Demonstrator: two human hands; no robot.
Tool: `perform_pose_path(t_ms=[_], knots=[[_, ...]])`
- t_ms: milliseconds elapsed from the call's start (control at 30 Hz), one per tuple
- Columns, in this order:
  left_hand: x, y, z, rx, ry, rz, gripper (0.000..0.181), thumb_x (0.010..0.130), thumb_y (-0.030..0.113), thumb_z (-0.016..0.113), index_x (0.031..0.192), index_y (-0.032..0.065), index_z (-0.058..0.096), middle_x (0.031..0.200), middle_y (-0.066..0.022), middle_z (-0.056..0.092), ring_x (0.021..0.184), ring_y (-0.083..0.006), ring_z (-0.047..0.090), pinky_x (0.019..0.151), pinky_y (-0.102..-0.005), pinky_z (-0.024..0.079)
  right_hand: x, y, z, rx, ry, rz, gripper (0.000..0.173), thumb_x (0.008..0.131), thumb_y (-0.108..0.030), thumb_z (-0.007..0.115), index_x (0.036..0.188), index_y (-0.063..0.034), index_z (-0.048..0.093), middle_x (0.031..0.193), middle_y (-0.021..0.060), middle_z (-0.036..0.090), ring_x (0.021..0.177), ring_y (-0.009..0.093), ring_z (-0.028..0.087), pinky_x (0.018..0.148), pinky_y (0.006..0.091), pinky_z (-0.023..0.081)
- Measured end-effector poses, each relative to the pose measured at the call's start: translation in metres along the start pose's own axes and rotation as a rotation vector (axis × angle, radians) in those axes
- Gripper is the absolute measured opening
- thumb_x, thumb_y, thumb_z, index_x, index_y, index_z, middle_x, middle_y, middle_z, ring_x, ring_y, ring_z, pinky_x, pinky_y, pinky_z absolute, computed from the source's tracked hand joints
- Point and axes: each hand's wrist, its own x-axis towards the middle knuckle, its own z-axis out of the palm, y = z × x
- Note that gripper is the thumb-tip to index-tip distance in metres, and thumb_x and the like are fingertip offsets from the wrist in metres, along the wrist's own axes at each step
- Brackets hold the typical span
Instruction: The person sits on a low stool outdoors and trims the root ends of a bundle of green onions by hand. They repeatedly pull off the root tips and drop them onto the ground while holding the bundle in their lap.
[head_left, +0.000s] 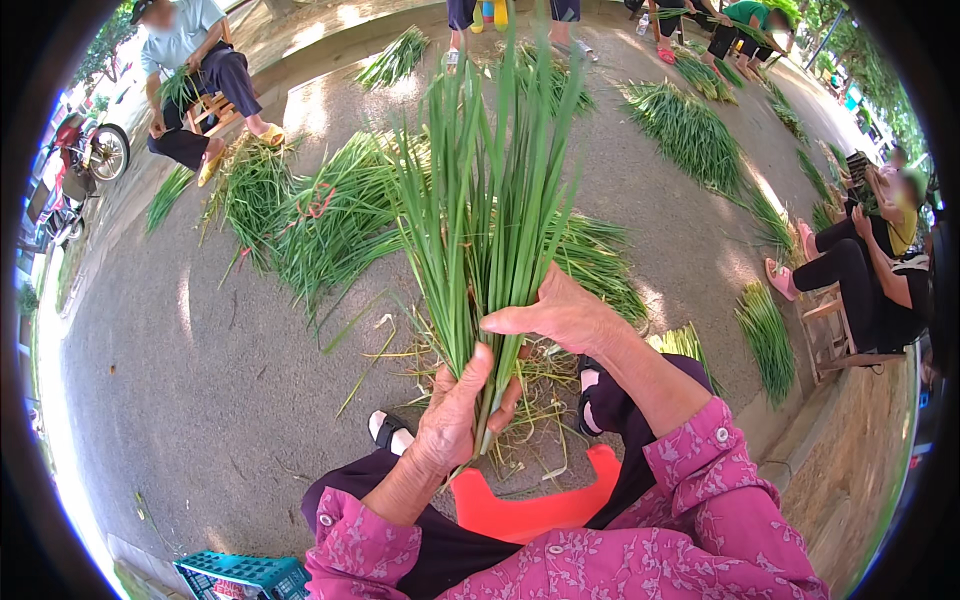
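Observation:
An upright bunch of long, flat-leaved greens (457, 247), apparently garlic chives, fans out above my hands. My left hand (454, 409) is wrapped around its pale lower stems, thumb across the front. Higher up on the right, my right hand (562, 315) holds the leaves, its thumb lying over them and its other fingers largely hidden behind. Loose trimmings and yellowed blades (536, 420) litter the ground between my feet. Behind the bunch, a pile of similar greens (600, 259) shows to the right.
A larger pile of greens (337, 202) with red ties lies ahead on the left. More bundles (686, 135) spread across the pavement (247, 367). An orange-red plastic stool edge (532, 510) shows between my legs; a teal crate (240, 574) stands lower left. Seated people (187, 75) work around.

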Motion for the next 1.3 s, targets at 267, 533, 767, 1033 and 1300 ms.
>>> perform_pose_path(t_ms=[267,533,767,1033,1300], knots=[[0.002,0.004,0.006,0.202,0.147,0.020,0.065,0.089,0.058,0.026,0.109,-0.0002,0.048,0.056,-0.0042,0.043,0.040,-0.0118,0.034,0.039,-0.0252,0.028,-0.001,-0.016,0.006,-0.176,0.146,0.010,0.044,0.073,-0.025,0.069,0.107,-0.0022,0.055,0.100,0.0063,0.059,0.093,0.014,0.053,0.082,0.0315,0.041],[0.004,0.002,0.001,0.105,0.141,0.060,0.054,0.090,0.051,0.038,0.103,0.0018,0.054,0.066,-0.0047,0.054,0.044,-0.0090,0.043,0.035,-0.0206,0.032,0.013,0.004,-0.024,-0.144,0.770,-0.243,0.068,0.074,-0.028,0.070,0.122,0.0026,0.033,0.098,0.0116,0.056,0.086,0.020,0.053,0.071,0.0338,0.046],[0.009,-0.001,-0.004,0.199,0.201,0.009,0.058,0.091,0.053,0.026,0.107,0.0028,0.050,0.061,-0.0028,0.047,0.041,-0.0098,0.036,0.036,-0.0225,0.029,0.015,0.014,-0.028,-0.849,0.971,-0.518,0.049,0.076,-0.019,0.067,0.115,-0.0038,0.042,0.092,0.0097,0.052,0.087,0.021,0.050,0.081,0.0377,0.040],[0.009,-0.001,0.000,0.116,0.289,-0.016,0.047,0.089,0.050,0.039,0.097,0.0055,0.051,0.067,-0.0053,0.053,0.046,-0.0112,0.046,0.035,-0.0218,0.034,0.008,0.012,-0.007,-0.977,0.524,-0.794,0.014,0.070,-0.016,0.070,0.079,-0.0117,0.060,0.079,0.0004,0.050,0.079,0.016,0.048,0.074,0.0301,0.034],[0.012,-0.006,-0.003,0.157,0.310,-0.009,0.045,0.088,0.051,0.043,0.089,0.0062,0.046,0.065,-0.0064,0.052,0.048,-0.0126,0.049,0.035,-0.0226,0.035,0.005,0.016,0.008,-1.178,0.409,-0.704,0.020,0.066,-0.011,0.072,0.082,-0.0126,0.059,0.067,-0.0013,0.045,0.067,0.017,0.047,0.070,0.0304,0.034]])
